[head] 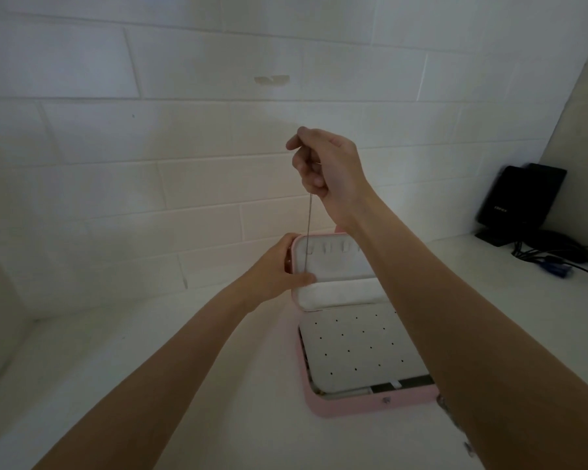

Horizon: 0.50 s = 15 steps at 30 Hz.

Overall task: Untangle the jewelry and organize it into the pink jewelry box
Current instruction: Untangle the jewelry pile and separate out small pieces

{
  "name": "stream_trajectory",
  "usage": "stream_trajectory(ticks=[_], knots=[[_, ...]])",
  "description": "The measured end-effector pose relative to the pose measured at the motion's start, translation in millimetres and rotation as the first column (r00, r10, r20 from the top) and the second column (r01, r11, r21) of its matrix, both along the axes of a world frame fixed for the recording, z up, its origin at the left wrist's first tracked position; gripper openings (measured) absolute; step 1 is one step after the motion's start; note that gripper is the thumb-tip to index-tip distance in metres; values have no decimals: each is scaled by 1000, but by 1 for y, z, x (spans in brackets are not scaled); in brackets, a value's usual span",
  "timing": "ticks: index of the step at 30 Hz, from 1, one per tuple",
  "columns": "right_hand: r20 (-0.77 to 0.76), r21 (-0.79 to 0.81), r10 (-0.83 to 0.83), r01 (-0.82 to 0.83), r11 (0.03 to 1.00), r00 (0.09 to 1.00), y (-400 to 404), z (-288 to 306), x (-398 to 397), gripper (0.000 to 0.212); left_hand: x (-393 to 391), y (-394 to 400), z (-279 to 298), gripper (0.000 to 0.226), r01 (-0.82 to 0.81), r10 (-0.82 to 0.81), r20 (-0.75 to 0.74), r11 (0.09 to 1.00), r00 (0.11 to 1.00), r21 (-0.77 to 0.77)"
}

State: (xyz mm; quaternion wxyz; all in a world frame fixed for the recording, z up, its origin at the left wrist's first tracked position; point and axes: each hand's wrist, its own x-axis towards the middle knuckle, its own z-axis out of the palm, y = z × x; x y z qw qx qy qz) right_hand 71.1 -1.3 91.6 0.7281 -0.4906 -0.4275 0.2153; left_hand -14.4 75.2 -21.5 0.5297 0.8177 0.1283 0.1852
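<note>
The pink jewelry box (353, 407) lies open on the white table, its lid (340, 266) standing upright with small hook tabs along the top. A white panel dotted with earring holes (360, 351) fills the base. My right hand (326, 167) is raised above the lid, pinching the top of a thin silver necklace chain (309, 228). The chain hangs straight down in front of the lid's left hook. My left hand (279, 269) grips the lid's left edge, its thumb pressing the chain's lower end against the lining.
A white brick wall stands close behind the box. At the right, a black device on a stand (520, 201) and a bundle of cables with a blue connector (554, 262) sit on the table. More jewelry (455, 425) shows dimly under my right forearm.
</note>
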Motion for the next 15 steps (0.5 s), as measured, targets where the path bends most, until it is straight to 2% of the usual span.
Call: stream_trajectory(ticks=[3, 8, 15], knots=[[3, -1, 5, -5, 1000, 1000, 0, -2, 0, 29, -1, 0, 0, 57, 20, -20, -14, 998, 1000, -54], [2, -2, 8, -8, 1000, 1000, -1, -3, 1, 29, -4, 2, 2, 44, 25, -26, -6, 993, 1000, -117], [-5, 0, 11, -11, 1000, 1000, 1, -5, 2, 29, -1, 1, -2, 47, -13, 12, -9, 997, 1000, -76]])
